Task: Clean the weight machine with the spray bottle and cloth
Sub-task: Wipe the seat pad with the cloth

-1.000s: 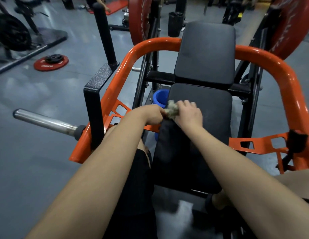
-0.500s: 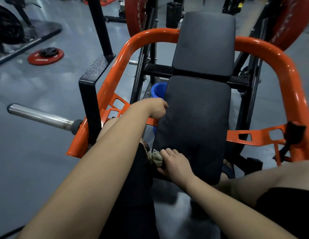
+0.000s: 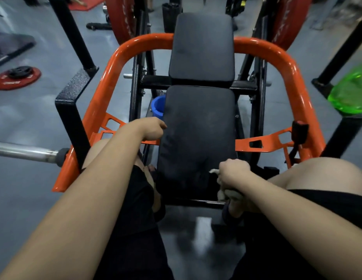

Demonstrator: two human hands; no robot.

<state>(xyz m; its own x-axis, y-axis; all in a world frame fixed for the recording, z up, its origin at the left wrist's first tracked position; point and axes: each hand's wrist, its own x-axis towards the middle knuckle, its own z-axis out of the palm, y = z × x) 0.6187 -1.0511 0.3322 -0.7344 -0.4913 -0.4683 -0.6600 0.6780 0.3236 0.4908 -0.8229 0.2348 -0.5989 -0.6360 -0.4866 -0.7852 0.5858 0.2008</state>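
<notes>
While right hand [image 3: 233, 172] fingers clamp the cloth [image 3: 225, 194] at the seat pad's [image 3: 198, 128] 5 o'clock corner, left hand [image 3: 154, 129] fingers curl at 9 o'clock, grip unclear; backrest pad [image 3: 202, 47] and orange frame [image 3: 277, 55] likely left to wipe.

Free across the seat pad [image 3: 198, 134]; hemmed at 9 and 3 o'clock by orange frame [image 3: 103, 93], at 12 by back pad [image 3: 202, 47].

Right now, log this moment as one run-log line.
step: wiping seat pad | right hand: grips cloth at pad's near right corner | left hand: curled at pad's left edge | green bottle: far right, blurred
</notes>
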